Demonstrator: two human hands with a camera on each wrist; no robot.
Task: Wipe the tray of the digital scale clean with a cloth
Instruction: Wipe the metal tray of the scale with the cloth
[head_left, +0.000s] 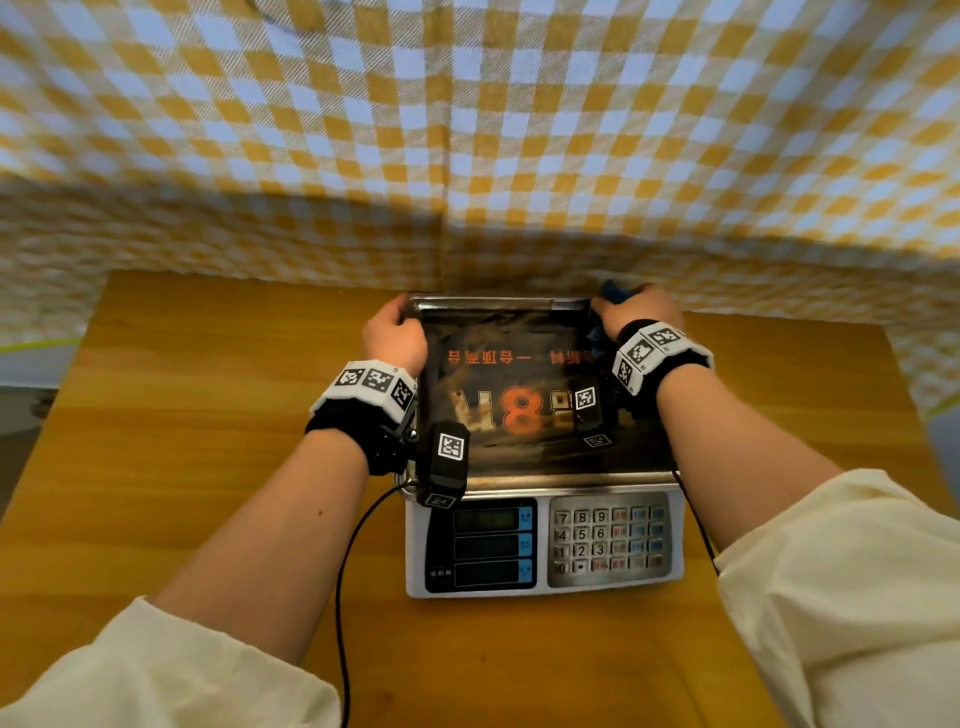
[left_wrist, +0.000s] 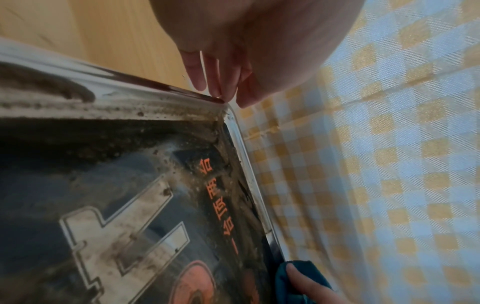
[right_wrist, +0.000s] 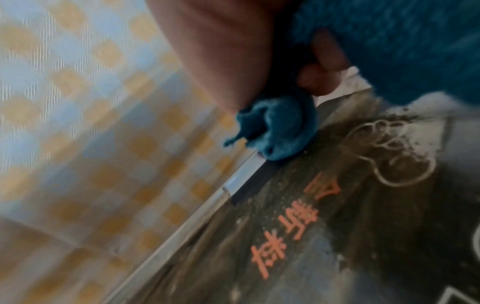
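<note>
The digital scale (head_left: 540, 587) stands mid-table, its steel tray (head_left: 545, 482) coated in dark grime over orange print. My left hand (head_left: 397, 335) grips the tray's far-left corner; in the left wrist view its fingertips (left_wrist: 221, 88) sit on the rim of the tray (left_wrist: 241, 144). My right hand (head_left: 641, 312) is at the far-right corner and holds a bunched blue cloth (head_left: 615, 291) against the rim. The right wrist view shows that cloth (right_wrist: 280, 127) pressed on the tray's (right_wrist: 337, 226) edge under my right hand (right_wrist: 221, 51). The cloth (left_wrist: 311, 271) also peeks in at the bottom of the left wrist view.
The scale's keypad (head_left: 608, 540) and displays (head_left: 488, 545) face me. A wooden table (head_left: 208, 415) stretches to both sides. A yellow and white checked fabric (head_left: 467, 130) hangs right behind the tray. Black cables (head_left: 343, 571) trail from my wrists.
</note>
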